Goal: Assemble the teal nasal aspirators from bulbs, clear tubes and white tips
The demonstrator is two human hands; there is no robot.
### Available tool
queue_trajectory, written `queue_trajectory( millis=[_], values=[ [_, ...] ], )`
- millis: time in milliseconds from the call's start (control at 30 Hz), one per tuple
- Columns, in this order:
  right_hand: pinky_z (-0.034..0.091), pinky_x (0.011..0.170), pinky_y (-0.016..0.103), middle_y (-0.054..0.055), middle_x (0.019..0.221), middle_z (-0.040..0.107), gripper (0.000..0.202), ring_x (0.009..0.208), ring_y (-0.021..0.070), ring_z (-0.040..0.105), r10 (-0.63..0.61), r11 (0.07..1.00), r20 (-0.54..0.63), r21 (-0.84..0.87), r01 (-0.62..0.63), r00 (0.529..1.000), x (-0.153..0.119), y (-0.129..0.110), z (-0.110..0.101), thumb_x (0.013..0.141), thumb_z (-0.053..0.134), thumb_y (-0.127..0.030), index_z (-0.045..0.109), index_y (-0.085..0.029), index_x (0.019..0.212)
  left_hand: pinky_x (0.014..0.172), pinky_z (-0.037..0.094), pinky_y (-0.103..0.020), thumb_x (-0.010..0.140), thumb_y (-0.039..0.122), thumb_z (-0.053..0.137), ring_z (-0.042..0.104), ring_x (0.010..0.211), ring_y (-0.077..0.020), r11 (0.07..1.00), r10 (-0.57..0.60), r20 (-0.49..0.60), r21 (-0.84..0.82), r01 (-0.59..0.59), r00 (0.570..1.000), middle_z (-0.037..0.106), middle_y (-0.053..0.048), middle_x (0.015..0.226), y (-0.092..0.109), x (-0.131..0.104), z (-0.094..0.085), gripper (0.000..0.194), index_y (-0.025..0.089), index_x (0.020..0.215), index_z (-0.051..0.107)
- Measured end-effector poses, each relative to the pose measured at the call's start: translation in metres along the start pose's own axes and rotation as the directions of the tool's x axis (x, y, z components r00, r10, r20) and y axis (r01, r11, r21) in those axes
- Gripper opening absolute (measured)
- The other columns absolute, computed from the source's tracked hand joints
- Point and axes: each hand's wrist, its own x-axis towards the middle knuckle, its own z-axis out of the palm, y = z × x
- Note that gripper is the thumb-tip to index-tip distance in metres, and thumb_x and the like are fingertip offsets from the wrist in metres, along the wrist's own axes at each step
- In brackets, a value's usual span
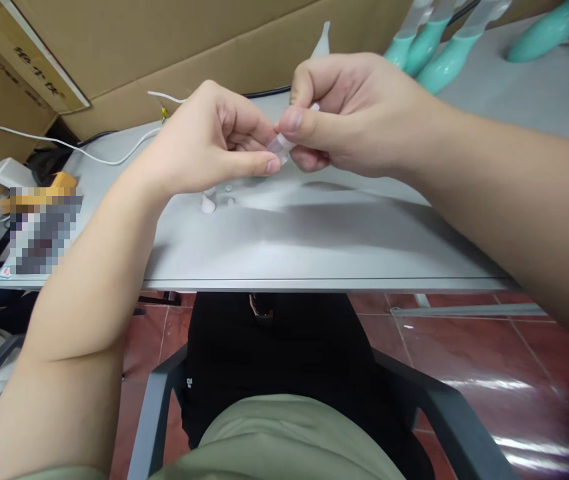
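Observation:
A small translucent plastic tube (pixel 279 146) is pinched above the grey table, one end in each hand. My left hand (pixel 219 133) has its thumb and fingers closed on the lower left end. The thumb and forefinger of my right hand (pixel 344 117) grip the upper end, and a white tip pokes out above the right thumb. My fingers cover much of the tube, so its full shape is hidden. On the table below my left hand lie a small white cone-shaped tip (pixel 207 204) and a few tiny white pieces (pixel 231 201).
Several teal bulbs with clear necks (pixel 434 63) stand at the back right, near a lying teal bulb (pixel 549 30). A translucent tapered nozzle (pixel 322 43) rises behind my right hand. White cables (pixel 89 157), a charger (pixel 13 175) and a yellow object (pixel 59 187) lie left. Cardboard (pixel 189 40) backs the table.

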Motion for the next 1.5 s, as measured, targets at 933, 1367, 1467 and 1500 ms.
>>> queue_trajectory(
  millis=[933,1367,1467,1500],
  values=[
    [0.038,0.050,0.021,-0.009,0.066,0.066,0.020,0.056,0.0050,0.053,0.053,0.897,0.394,-0.422,0.129,0.917,0.003,0.025,-0.003,0.103,0.110,-0.018,0.094,-0.023,0.093,0.066,0.062,-0.047,0.077,0.045,0.110,0.083,0.070,-0.0289,0.984,0.043,-0.027,0.176,-0.038,0.999,0.088,-0.003,0.082,-0.012,0.004,-0.010,0.026,0.036,0.087,0.089],
    [0.048,0.057,0.024,-0.002,0.069,0.072,0.029,0.063,0.0087,0.063,-0.112,0.960,-0.099,-0.268,0.082,0.989,-0.003,-0.001,-0.006,0.096,0.106,-0.013,0.085,-0.026,0.079,0.078,0.068,-0.058,0.068,0.086,0.124,0.084,0.083,-0.0301,0.997,0.068,-0.094,0.049,-0.063,0.993,0.093,-0.008,0.094,-0.018,0.011,-0.001,0.072,0.030,0.093,0.086],
    [0.061,0.066,0.031,0.000,0.076,0.077,0.031,0.071,0.0136,0.070,-0.131,0.962,-0.116,-0.254,0.098,0.985,-0.005,-0.003,-0.001,0.090,0.113,-0.047,0.088,-0.031,0.083,0.081,0.068,-0.054,0.080,0.073,0.121,0.084,0.087,-0.0267,0.998,0.037,-0.116,0.057,-0.030,0.993,0.094,-0.004,0.094,-0.019,0.012,0.000,0.057,0.031,0.093,0.085],
    [0.063,0.068,0.034,0.000,0.077,0.077,0.037,0.072,0.0143,0.071,-0.137,0.961,-0.126,-0.257,0.101,0.983,-0.005,-0.004,0.000,0.087,0.114,-0.056,0.088,-0.032,0.082,0.080,0.068,-0.053,0.081,0.070,0.121,0.083,0.085,-0.0256,0.998,0.031,-0.122,0.058,-0.025,0.992,0.093,-0.003,0.092,-0.019,0.013,0.000,0.054,0.032,0.093,0.085]
  ],
)
